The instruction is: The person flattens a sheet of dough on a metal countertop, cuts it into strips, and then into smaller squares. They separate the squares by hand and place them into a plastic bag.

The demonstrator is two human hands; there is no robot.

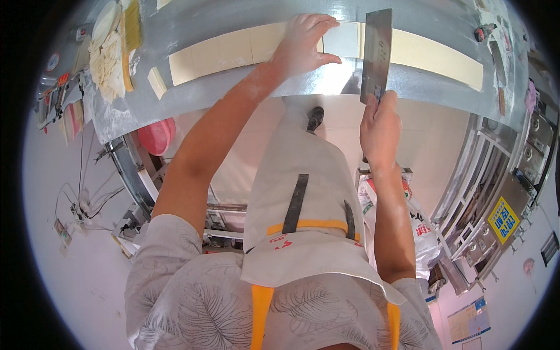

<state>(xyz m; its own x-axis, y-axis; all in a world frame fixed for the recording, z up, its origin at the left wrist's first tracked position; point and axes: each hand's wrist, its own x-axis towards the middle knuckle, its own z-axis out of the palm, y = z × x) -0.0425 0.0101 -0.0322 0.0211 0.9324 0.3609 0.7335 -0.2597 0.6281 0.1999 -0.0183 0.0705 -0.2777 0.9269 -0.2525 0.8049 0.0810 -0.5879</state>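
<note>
A long flat strip of pale yellow dough [216, 51] lies across the steel table, scored or cut into blocks. My left hand [300, 44] rests over its middle, thumb at the near edge and fingers at the far edge, spread apart. My right hand [380, 131] grips the handle of a broad cleaver [378, 52]. Its blade points away from me, over the right part of the strip [431, 55]. Between hand and blade is a pale bluish rectangle [341, 39]; whether it is dough or bare steel I cannot tell.
A small dough piece [156, 83] lies left of the strip. Farther left are dough scraps [107, 67] and a yellow-bristled brush [133, 29]. A long thin blade [498, 63] lies at the right end of the floury table [233, 73]. Below stands a pink basin [156, 137].
</note>
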